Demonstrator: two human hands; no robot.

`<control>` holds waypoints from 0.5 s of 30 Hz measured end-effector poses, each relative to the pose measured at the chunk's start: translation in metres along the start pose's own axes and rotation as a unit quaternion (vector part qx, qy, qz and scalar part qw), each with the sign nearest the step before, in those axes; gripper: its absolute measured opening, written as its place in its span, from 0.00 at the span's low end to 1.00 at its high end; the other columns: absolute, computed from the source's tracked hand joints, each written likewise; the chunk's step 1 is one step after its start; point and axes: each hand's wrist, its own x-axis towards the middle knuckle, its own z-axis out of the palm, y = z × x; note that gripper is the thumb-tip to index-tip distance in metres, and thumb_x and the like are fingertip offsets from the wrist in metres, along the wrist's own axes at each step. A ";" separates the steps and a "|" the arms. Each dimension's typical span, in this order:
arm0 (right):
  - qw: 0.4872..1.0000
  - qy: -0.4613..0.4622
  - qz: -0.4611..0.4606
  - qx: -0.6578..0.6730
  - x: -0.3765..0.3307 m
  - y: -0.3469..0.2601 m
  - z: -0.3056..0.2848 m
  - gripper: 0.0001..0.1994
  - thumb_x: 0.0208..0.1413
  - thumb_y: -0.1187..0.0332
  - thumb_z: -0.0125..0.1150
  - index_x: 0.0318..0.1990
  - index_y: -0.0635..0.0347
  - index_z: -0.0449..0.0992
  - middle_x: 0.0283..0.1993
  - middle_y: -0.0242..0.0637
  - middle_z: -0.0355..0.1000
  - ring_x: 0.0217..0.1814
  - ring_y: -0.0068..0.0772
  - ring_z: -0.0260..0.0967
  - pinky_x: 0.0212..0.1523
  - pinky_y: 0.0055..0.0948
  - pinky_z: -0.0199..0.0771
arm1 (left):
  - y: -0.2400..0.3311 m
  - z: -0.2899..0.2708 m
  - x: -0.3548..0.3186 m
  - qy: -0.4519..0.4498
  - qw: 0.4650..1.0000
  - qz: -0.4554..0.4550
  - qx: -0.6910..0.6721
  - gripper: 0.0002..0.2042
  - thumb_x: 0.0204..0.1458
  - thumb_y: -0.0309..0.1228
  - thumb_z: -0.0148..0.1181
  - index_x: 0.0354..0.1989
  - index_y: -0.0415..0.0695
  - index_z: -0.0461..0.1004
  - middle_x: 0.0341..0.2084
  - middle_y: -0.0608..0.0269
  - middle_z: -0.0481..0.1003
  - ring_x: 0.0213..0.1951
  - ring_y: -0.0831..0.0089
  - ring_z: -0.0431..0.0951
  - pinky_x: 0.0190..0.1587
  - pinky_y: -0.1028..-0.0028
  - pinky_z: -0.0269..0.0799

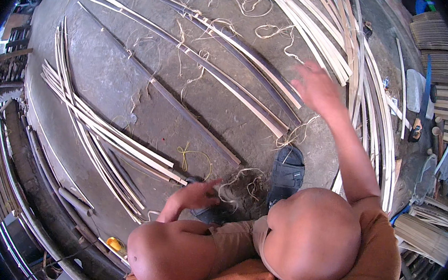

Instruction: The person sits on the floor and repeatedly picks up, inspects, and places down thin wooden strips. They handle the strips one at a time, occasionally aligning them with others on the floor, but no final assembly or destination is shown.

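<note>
Head view: looking down on a concrete floor (93, 54) strewn with long strips and loose ties.
Right hand: the right hand (316, 89) is stretched well forward, empty as far as its blur shows, fingers spread; whether it touches anything cannot be told.
Nearest bundle: the tied bundle (252, 59) lies on the floor, its near end just beside that hand on the left.
Long axis: upper left to lower right, pointing back toward the right sandal (286, 177).
Other side: the pale strips (322, 42) end just ahead and to the right, running away toward the top.
Nearer hand: clearly the right, for both the tied bundle and the pale strips.
Left hand: the left hand (195, 197) hangs near the left knee, fingers loosely bent and apparently holding nothing, well apart from the tied bundle; pale twine (230, 194) lies near its fingertips.
Farther left: a strip pile (123, 139) slants the same general way.
</note>
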 end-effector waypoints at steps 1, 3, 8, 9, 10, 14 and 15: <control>0.998 -0.043 -0.001 0.045 -0.002 -0.011 0.007 0.17 0.62 0.58 0.56 0.56 0.53 0.75 0.56 0.47 0.71 0.62 0.53 0.68 0.61 0.49 0.68 | 0.003 -0.010 -0.002 0.024 1.000 -0.006 0.005 0.27 0.57 0.38 0.62 0.65 0.44 0.66 0.40 0.46 0.81 0.42 0.52 0.82 0.46 0.60 0.76; 0.993 -0.082 -0.004 0.082 -0.005 -0.014 0.022 0.14 0.62 0.60 0.55 0.51 0.55 0.77 0.51 0.48 0.74 0.56 0.52 0.71 0.57 0.47 0.71 | 0.006 -0.035 -0.007 0.064 0.998 -0.015 0.019 0.25 0.58 0.38 0.62 0.62 0.44 0.68 0.42 0.49 0.81 0.43 0.53 0.82 0.45 0.61 0.76; 0.998 -0.051 0.016 -0.017 -0.004 0.043 0.045 0.08 0.58 0.66 0.55 0.38 0.59 0.78 0.38 0.49 0.78 0.43 0.55 0.75 0.46 0.49 0.74 | 0.002 -0.073 -0.023 0.227 0.968 -0.033 0.098 0.13 0.57 0.35 0.57 0.45 0.41 0.79 0.35 0.47 0.81 0.41 0.47 0.80 0.43 0.57 0.76; 0.996 -0.078 0.024 -0.032 -0.005 0.050 0.051 0.08 0.58 0.66 0.55 0.37 0.59 0.78 0.37 0.49 0.77 0.42 0.55 0.75 0.45 0.49 0.74 | -0.003 -0.074 -0.024 0.261 0.959 -0.035 0.109 0.13 0.57 0.36 0.58 0.42 0.41 0.79 0.34 0.46 0.80 0.41 0.47 0.80 0.43 0.56 0.76; 0.991 -0.109 0.049 -0.054 -0.015 0.064 0.056 0.08 0.58 0.65 0.55 0.36 0.59 0.77 0.37 0.49 0.77 0.42 0.55 0.75 0.44 0.50 0.73 | -0.001 -0.079 -0.015 0.259 0.960 -0.022 0.107 0.12 0.57 0.36 0.58 0.42 0.41 0.79 0.34 0.46 0.80 0.41 0.47 0.80 0.43 0.56 0.76; 0.967 -0.248 0.061 -0.021 -0.025 0.032 0.064 0.11 0.57 0.64 0.59 0.41 0.63 0.78 0.42 0.55 0.78 0.45 0.57 0.77 0.46 0.51 0.76 | 0.004 -0.075 -0.008 0.259 0.961 -0.038 0.091 0.14 0.60 0.39 0.57 0.43 0.39 0.80 0.35 0.46 0.81 0.39 0.48 0.81 0.42 0.58 0.75; 0.966 -0.251 0.057 -0.006 -0.032 0.024 0.066 0.12 0.56 0.64 0.60 0.41 0.63 0.78 0.42 0.54 0.78 0.46 0.57 0.76 0.47 0.51 0.76 | 0.006 -0.070 -0.003 0.253 0.963 -0.045 0.086 0.14 0.60 0.39 0.57 0.43 0.40 0.80 0.35 0.46 0.81 0.39 0.48 0.81 0.43 0.58 0.75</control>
